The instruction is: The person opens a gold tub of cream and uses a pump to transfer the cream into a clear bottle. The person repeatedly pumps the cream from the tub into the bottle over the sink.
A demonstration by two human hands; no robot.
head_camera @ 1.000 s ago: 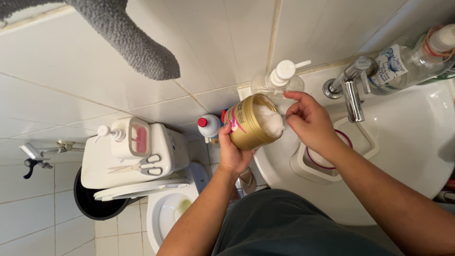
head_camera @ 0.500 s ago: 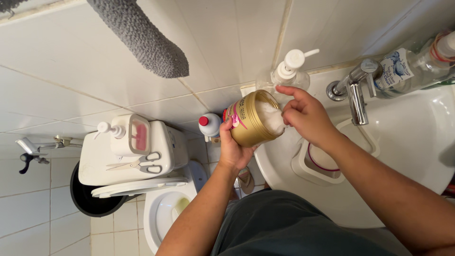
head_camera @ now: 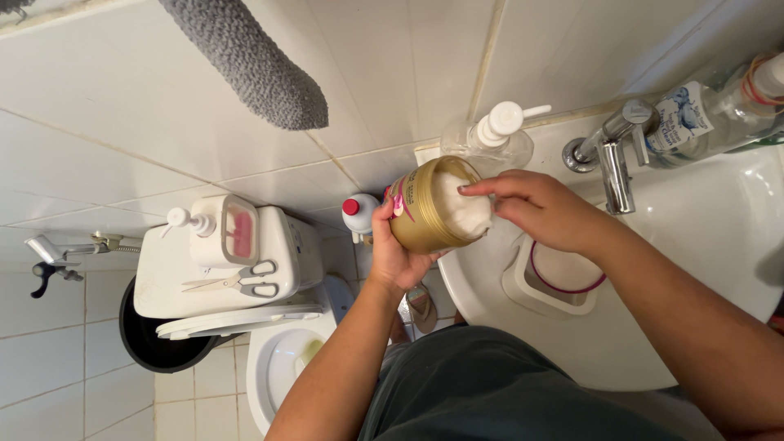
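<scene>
Gripping a gold jar [head_camera: 425, 214] at frame centre, the left hand [head_camera: 392, 253] tilts its mouth sideways so the right hand [head_camera: 539, 208] fingers [head_camera: 474, 189], extended, reach the white cream [head_camera: 461, 208].

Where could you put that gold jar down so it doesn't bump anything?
The left hand holds the gold round jar; the right hand dips into its white cream. Bare room shows in the white sink basin, right of the chrome tap. The back ledge is crowded with a clear pump bottle and clear labelled bottle. Scissors fill the white toilet tank top.
</scene>
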